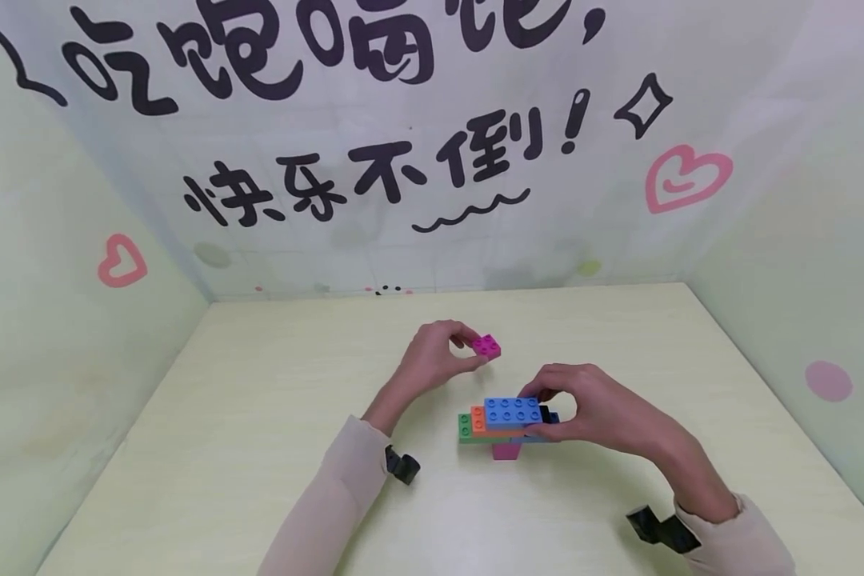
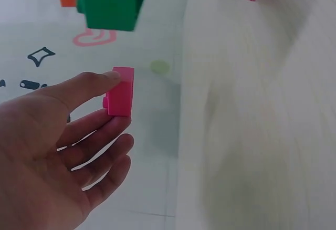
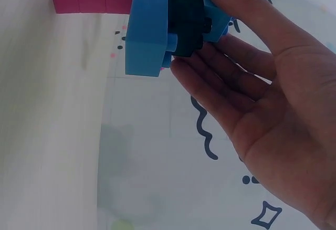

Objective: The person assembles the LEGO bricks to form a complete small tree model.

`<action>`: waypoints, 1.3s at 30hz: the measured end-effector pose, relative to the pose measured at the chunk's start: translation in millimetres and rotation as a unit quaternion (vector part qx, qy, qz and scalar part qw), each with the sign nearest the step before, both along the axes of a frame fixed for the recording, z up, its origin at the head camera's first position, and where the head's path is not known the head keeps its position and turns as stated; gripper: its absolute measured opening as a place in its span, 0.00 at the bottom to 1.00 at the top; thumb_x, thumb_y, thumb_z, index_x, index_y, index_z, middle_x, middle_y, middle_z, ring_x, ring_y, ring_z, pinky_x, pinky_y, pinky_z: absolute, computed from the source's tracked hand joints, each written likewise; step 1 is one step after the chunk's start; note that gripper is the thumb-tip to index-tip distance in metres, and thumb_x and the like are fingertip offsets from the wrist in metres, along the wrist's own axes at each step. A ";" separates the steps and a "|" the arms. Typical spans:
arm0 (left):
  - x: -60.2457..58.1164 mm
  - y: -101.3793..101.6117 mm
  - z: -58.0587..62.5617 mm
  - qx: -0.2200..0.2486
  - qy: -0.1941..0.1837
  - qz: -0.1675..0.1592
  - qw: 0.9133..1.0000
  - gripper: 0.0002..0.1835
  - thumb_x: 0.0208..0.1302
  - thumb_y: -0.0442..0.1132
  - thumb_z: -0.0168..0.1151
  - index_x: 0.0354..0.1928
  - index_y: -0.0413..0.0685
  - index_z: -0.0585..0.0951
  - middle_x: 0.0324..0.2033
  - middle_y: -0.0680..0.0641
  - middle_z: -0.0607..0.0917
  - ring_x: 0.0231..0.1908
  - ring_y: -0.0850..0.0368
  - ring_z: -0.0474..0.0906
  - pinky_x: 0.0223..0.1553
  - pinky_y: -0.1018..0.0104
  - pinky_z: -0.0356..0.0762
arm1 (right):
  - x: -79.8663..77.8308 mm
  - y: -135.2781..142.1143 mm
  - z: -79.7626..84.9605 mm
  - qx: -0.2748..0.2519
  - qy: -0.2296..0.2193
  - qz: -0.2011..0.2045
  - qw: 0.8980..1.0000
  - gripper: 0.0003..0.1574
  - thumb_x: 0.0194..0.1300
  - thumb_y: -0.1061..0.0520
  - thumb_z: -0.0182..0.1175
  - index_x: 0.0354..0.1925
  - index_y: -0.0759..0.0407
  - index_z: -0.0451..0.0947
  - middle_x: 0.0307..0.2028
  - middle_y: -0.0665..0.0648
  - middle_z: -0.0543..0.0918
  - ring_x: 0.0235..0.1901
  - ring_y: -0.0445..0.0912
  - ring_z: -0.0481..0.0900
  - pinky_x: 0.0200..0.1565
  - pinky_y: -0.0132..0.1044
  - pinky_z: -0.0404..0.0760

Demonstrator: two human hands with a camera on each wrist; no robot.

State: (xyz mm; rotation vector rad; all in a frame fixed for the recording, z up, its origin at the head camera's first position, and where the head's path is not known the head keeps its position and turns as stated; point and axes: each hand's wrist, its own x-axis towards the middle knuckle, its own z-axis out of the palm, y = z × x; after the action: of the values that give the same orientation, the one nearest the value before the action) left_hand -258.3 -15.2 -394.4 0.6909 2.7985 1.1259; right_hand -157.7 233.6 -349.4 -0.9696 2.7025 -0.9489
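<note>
My left hand pinches a small pink toy building brick between thumb and fingertips, held above the table behind the built piece. In the left wrist view, that pink brick stands on edge, studs facing the palm. My right hand grips the studded blue top brick by its right end. Under it is a layer with an orange brick and a black brick. Lower still lie a green brick and another blue brick. A pink column supports them from below.
The pale table is bounded by a printed back wall and by side walls on the left and right. A black wrist device sits at the left sleeve, another device at the right.
</note>
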 end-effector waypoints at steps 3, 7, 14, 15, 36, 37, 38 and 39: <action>11.8 -2.5 13.0 0.006 0.017 -0.021 1.000 0.20 0.55 0.51 0.74 0.48 0.51 0.85 0.39 0.56 0.84 0.41 0.59 0.76 0.39 0.68 0.75 | 0.1 0.9 -0.7 -0.003 0.000 -0.001 1.000 0.20 0.55 0.45 0.73 0.46 0.45 0.82 0.40 0.37 0.80 0.39 0.38 0.79 0.42 0.34 0.80; 29.3 -6.5 31.0 0.015 0.030 -0.056 0.998 0.20 0.55 0.51 0.74 0.48 0.52 0.85 0.39 0.59 0.83 0.40 0.64 0.75 0.38 0.68 0.75 | -0.2 2.3 -1.5 -0.007 -0.001 -0.002 1.000 0.20 0.55 0.45 0.74 0.46 0.44 0.82 0.39 0.37 0.80 0.39 0.38 0.79 0.42 0.35 0.80; 56.3 -11.0 52.1 0.039 0.032 -0.134 0.990 0.18 0.55 0.48 0.75 0.48 0.52 0.85 0.40 0.59 0.84 0.41 0.65 0.74 0.39 0.68 0.75 | -1.2 4.2 -2.2 -0.018 -0.002 0.005 1.000 0.21 0.56 0.44 0.73 0.47 0.46 0.82 0.39 0.38 0.80 0.40 0.38 0.79 0.42 0.34 0.81; 59.2 -11.1 53.7 0.041 0.032 -0.146 0.988 0.18 0.55 0.47 0.75 0.47 0.52 0.85 0.40 0.59 0.84 0.41 0.65 0.74 0.39 0.68 0.75 | -1.3 4.4 -2.3 -0.022 -0.001 0.008 1.000 0.21 0.56 0.45 0.73 0.47 0.46 0.82 0.39 0.38 0.80 0.40 0.38 0.80 0.42 0.34 0.81; 75.1 -5.9 56.8 0.013 0.043 -0.198 0.979 0.15 0.56 0.43 0.73 0.46 0.51 0.85 0.37 0.60 0.83 0.40 0.69 0.74 0.40 0.72 0.74 | -2.5 3.5 -4.8 -0.039 0.018 0.037 0.998 0.17 0.58 0.46 0.72 0.46 0.42 0.81 0.39 0.38 0.80 0.40 0.36 0.81 0.43 0.34 0.80; 75.5 -5.5 57.2 0.008 0.045 -0.198 0.979 0.14 0.56 0.42 0.73 0.45 0.51 0.85 0.37 0.59 0.83 0.40 0.69 0.74 0.40 0.73 0.73 | -2.5 3.2 -4.5 -0.039 0.018 0.038 0.998 0.17 0.58 0.46 0.71 0.46 0.42 0.81 0.39 0.37 0.80 0.40 0.36 0.81 0.43 0.34 0.80; 76.2 -5.2 57.7 0.004 0.047 -0.197 0.979 0.14 0.56 0.42 0.73 0.45 0.51 0.85 0.37 0.59 0.83 0.40 0.70 0.74 0.40 0.73 0.73 | -2.4 3.0 -4.2 -0.039 0.018 0.039 0.998 0.18 0.58 0.46 0.71 0.46 0.42 0.81 0.39 0.37 0.80 0.40 0.36 0.81 0.43 0.34 0.80; 76.9 -4.9 58.5 -0.002 0.050 -0.195 0.979 0.14 0.56 0.42 0.73 0.45 0.51 0.85 0.37 0.59 0.83 0.39 0.70 0.74 0.41 0.73 0.72 | -2.3 2.9 -4.0 -0.040 0.018 0.039 0.998 0.18 0.58 0.46 0.71 0.46 0.42 0.81 0.39 0.37 0.80 0.40 0.36 0.81 0.43 0.34 0.80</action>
State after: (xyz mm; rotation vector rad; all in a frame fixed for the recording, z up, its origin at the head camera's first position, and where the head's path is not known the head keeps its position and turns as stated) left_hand -181.4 -20.1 -335.8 1.2600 2.5706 1.0327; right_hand -160.0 236.5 -353.3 -1.1091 2.6533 -1.0406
